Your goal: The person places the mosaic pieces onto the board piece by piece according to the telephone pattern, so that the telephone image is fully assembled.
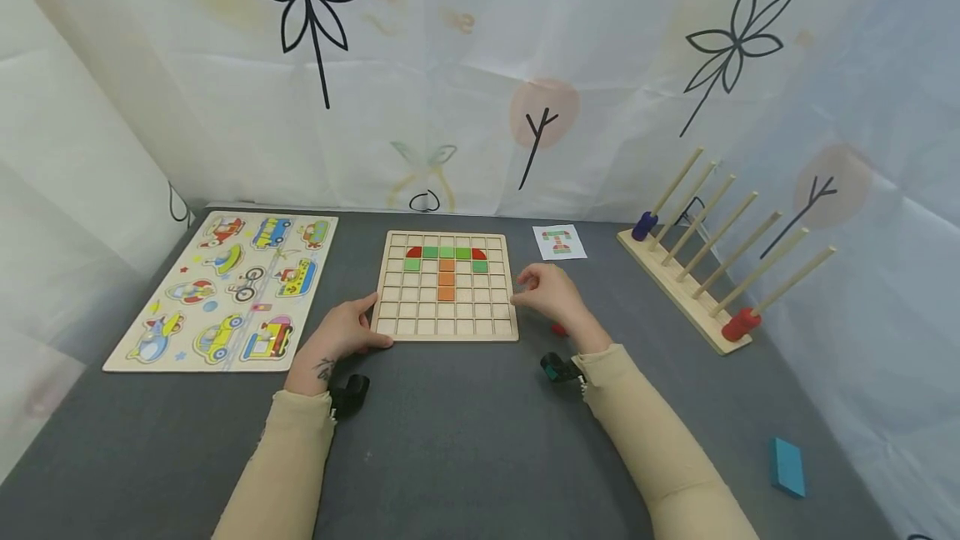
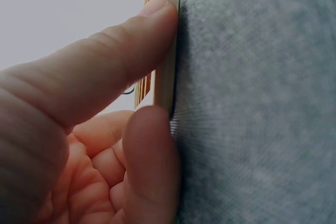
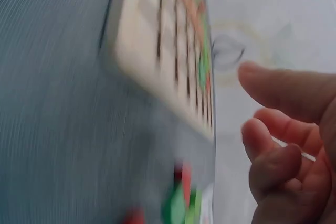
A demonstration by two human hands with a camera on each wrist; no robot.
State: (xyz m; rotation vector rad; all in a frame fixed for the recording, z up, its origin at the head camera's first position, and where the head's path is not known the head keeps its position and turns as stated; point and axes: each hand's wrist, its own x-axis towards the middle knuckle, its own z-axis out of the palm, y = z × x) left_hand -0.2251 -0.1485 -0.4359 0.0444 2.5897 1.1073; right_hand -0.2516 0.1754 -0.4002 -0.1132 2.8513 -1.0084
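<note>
While the left hand [image 1: 339,340] holds the near left corner of a wooden grid board [image 1: 405,327] between thumb and finger at the far middle of the grey table [image 1: 450,440], the right hand [image 1: 553,294] hangs beside its right edge, fingers loosely bent and apart from the thumb, gripping nothing we can see. We judge the board light, stiff and smooth, best taken by its rim at left and right and kept level, since the coloured tiles [image 1: 447,280] could slip out. We can read no brand, label or writing.
</note>
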